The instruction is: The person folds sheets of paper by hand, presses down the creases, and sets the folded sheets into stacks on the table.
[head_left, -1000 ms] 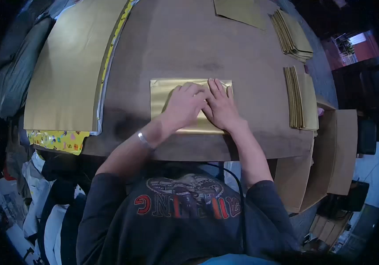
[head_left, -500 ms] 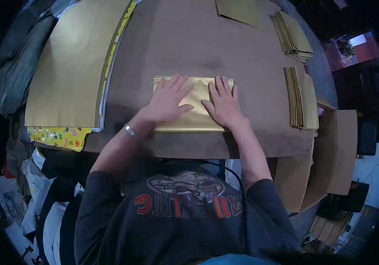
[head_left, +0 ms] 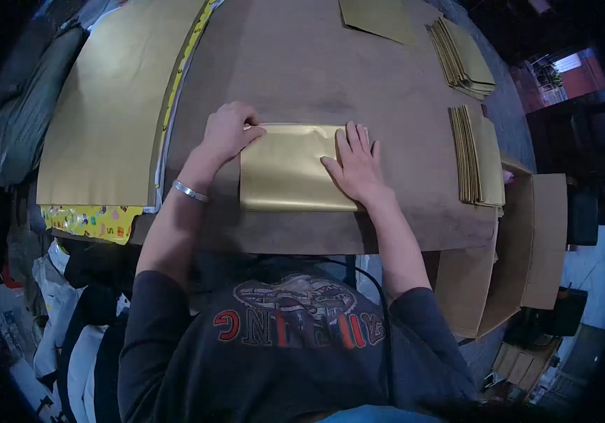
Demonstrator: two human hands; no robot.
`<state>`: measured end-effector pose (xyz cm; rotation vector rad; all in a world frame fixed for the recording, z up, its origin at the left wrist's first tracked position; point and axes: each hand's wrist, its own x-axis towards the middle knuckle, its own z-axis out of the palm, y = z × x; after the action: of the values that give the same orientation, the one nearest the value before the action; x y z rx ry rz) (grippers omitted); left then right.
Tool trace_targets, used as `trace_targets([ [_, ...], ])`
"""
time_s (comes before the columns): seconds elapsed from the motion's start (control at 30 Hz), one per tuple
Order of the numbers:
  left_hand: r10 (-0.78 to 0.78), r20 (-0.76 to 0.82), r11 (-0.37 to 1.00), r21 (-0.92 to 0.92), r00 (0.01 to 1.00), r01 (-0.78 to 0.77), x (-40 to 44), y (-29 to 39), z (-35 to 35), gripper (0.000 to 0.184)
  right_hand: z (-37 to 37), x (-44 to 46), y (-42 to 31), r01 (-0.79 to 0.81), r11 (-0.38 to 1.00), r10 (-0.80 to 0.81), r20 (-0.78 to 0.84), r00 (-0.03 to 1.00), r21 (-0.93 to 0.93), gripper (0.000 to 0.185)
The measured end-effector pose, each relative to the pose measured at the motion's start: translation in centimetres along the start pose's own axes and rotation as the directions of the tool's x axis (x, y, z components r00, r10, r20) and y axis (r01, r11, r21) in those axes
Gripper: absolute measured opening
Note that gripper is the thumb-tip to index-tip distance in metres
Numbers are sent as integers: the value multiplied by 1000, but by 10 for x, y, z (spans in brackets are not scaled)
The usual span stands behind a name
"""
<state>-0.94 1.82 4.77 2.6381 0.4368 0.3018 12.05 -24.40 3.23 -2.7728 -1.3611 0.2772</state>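
Observation:
A folded sheet of gold paper [head_left: 292,169] lies flat on the brown table [head_left: 281,77], its long side across in front of me. My left hand [head_left: 230,132] is at the sheet's upper left corner, fingers curled with thumb and fingertips closed on the corner. A silver bracelet [head_left: 190,191] circles my left wrist. My right hand [head_left: 359,163] rests flat on the right end of the sheet, fingers spread and pointing away from me.
Large gold sheets [head_left: 105,106] lie at the left over yellow patterned wrapping [head_left: 94,221]. Two stacks of folded gold paper [head_left: 464,56], [head_left: 478,155] stand at the right edge. Another gold piece [head_left: 380,17] lies at the far side. An open cardboard box [head_left: 514,254] is beside the table.
My left hand has slid left across the sheet to its upper left corner, and its spread fingers have closed there. My right hand has stayed on the right end.

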Motion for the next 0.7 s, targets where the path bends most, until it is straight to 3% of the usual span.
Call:
trace_targets([
  [0.13, -59, 28, 998, 17, 998, 58, -1, 1, -6, 17, -7, 0, -6, -50, 999, 50, 28, 998, -9, 75],
  [0.3, 3, 57, 1000, -27, 998, -2, 4, -8, -3, 19, -11, 0, -8, -58, 998, 58, 38, 998, -2, 75],
  [0.63, -45, 92, 999, -17, 995, 47, 11, -10, 0, 22, -7, 2, -7, -42, 998, 42, -12, 999, -54, 73],
  [0.7, -101, 126, 995, 8, 987, 101, 12, -10, 1, 22, -4, 3, -6, 66, 998, -66, -41, 997, -6, 71],
])
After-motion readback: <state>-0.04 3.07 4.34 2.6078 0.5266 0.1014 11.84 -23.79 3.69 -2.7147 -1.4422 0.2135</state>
